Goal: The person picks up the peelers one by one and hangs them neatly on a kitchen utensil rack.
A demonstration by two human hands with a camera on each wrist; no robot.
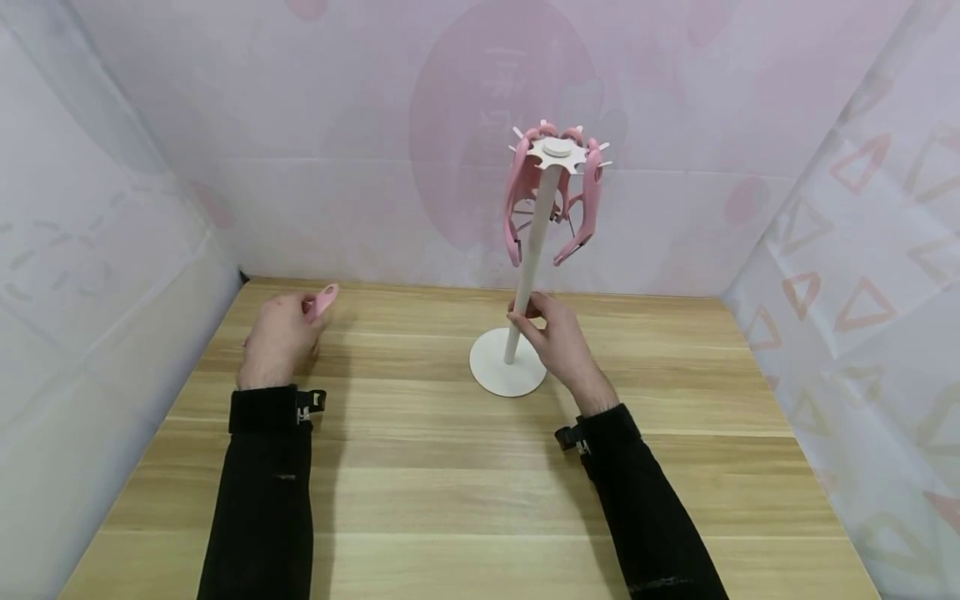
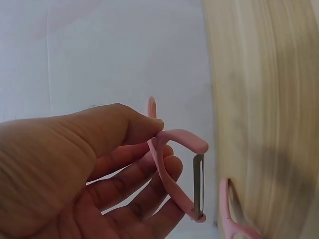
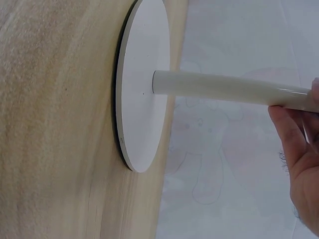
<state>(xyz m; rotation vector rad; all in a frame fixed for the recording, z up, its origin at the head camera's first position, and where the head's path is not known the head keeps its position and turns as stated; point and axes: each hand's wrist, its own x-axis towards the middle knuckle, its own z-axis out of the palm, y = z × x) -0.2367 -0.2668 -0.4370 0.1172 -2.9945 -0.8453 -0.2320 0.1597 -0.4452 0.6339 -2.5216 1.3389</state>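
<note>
My left hand (image 1: 276, 340) pinches a pink Y-shaped peeler (image 2: 185, 139) between thumb and fingers, over the left back of the table. The peeler's metal blade faces away from the palm in the left wrist view, and its handle end shows past the fingers in the head view. With thumb and fingers, my right hand (image 1: 564, 343) grips the lower pole (image 3: 209, 87) of a white upright stand. Several pink peelers (image 1: 592, 196) hang around the stand's notched top (image 1: 557, 148), blades down. The stand's round white base (image 1: 497, 377) rests on the table.
Another pink peeler (image 2: 230, 224), partly cut off by the frame, lies on the wooden table (image 1: 420, 483) in the left wrist view. A pale patterned back wall (image 1: 337, 208) and side walls enclose the table.
</note>
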